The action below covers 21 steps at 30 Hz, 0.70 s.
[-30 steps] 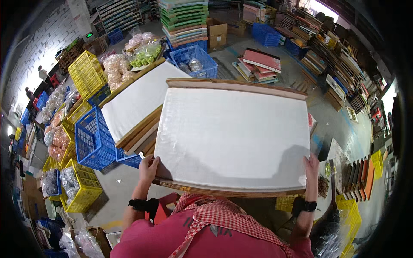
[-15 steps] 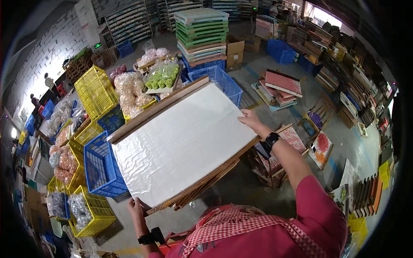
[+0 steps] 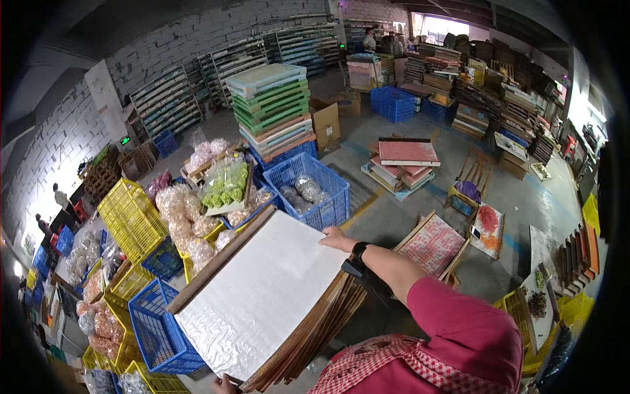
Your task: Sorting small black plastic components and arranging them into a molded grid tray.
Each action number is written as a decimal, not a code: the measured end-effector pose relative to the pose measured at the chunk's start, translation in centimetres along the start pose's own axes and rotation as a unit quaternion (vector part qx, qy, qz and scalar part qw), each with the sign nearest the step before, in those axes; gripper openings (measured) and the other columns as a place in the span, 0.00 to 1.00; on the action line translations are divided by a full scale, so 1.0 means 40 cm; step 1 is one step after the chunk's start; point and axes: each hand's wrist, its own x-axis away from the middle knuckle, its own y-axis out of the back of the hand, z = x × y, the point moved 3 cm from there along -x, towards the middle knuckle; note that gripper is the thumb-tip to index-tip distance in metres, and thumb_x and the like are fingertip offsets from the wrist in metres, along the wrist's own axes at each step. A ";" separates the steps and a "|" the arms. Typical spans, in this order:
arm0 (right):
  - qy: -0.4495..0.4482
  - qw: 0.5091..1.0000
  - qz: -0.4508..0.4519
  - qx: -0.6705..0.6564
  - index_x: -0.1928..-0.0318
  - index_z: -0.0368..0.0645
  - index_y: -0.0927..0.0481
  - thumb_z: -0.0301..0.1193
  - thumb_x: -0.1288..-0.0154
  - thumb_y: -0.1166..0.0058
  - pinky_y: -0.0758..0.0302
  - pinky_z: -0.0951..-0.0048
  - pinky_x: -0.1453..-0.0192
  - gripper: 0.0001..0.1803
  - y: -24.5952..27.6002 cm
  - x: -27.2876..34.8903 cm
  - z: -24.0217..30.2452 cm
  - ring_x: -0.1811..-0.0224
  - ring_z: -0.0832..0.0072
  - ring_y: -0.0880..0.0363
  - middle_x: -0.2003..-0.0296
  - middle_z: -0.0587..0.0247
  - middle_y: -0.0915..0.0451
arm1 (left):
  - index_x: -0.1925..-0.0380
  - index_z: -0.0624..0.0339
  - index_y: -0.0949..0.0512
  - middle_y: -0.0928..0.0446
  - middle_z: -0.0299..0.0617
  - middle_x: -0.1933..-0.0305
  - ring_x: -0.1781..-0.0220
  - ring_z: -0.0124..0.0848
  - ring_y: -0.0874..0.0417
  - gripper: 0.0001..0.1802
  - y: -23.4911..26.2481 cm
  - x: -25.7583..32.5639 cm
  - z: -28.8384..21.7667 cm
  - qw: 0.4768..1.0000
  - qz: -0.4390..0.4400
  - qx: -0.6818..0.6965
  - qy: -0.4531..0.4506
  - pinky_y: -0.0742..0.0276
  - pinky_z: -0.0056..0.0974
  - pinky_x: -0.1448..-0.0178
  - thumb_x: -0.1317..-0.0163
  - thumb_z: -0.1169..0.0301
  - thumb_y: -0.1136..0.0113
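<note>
A flat white board (image 3: pixel 262 289) with a glossy, wrinkled surface and a brown wooden strip (image 3: pixel 220 259) along its far left edge lies before me, tilted. My right hand (image 3: pixel 336 239) grips its far right corner, fingers closed over the edge. At the near left corner, my left hand (image 3: pixel 225 385) pinches the edge; the lower picture rim cuts most of this hand off. Beneath the board, several thin brown sheets or boards (image 3: pixel 312 328) fan out along the near right side. What supports them is hidden.
Blue crates (image 3: pixel 157 328) (image 3: pixel 335 200) stand left of and beyond the board. Yellow crates (image 3: pixel 131 220) and bagged goods (image 3: pixel 180 213) crowd the left. Green and pale trays (image 3: pixel 270 108) are piled at the back. Red-and-white patterned panels (image 3: pixel 433 243) lie on the floor at right.
The view has swung right and up. My hands still hold the white board by the same corners; it sits lower in view, and more of the brown layers beneath it show.
</note>
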 end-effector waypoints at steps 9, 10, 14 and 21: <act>0.032 0.999 -0.027 -0.032 0.65 0.34 0.19 0.40 0.55 0.40 0.26 0.61 0.59 0.21 -0.003 -0.010 -0.009 0.64 0.57 0.18 0.69 0.46 0.17 | 0.55 0.68 0.25 0.23 0.42 0.74 0.74 0.30 0.22 0.14 -0.151 -0.069 -0.007 0.994 0.076 -0.073 -0.010 0.25 0.36 0.68 0.37 0.69 0.42; 0.050 0.996 -0.063 -0.034 0.63 0.34 0.18 0.40 0.55 0.40 0.25 0.61 0.57 0.23 0.001 -0.008 -0.008 0.62 0.55 0.18 0.67 0.44 0.17 | 0.55 0.68 0.25 0.23 0.42 0.74 0.74 0.30 0.22 0.14 -0.162 -0.068 -0.011 0.993 0.084 -0.083 -0.009 0.25 0.36 0.68 0.36 0.69 0.42; 0.051 0.996 -0.053 -0.048 0.60 0.34 0.19 0.40 0.55 0.41 0.25 0.60 0.55 0.24 0.013 -0.020 0.006 0.59 0.54 0.18 0.64 0.43 0.18 | 0.55 0.68 0.25 0.22 0.42 0.73 0.74 0.30 0.22 0.14 -0.169 -0.052 -0.020 0.986 0.106 -0.127 -0.005 0.25 0.36 0.69 0.36 0.69 0.42; 0.032 0.999 0.029 -0.015 0.61 0.35 0.18 0.37 0.56 0.40 0.26 0.60 0.56 0.22 -0.030 -0.040 -0.005 0.60 0.55 0.18 0.66 0.44 0.18 | 0.56 0.68 0.24 0.21 0.43 0.71 0.73 0.30 0.22 0.14 -0.131 -0.034 -0.065 0.968 0.140 -0.210 -0.003 0.25 0.36 0.70 0.36 0.69 0.42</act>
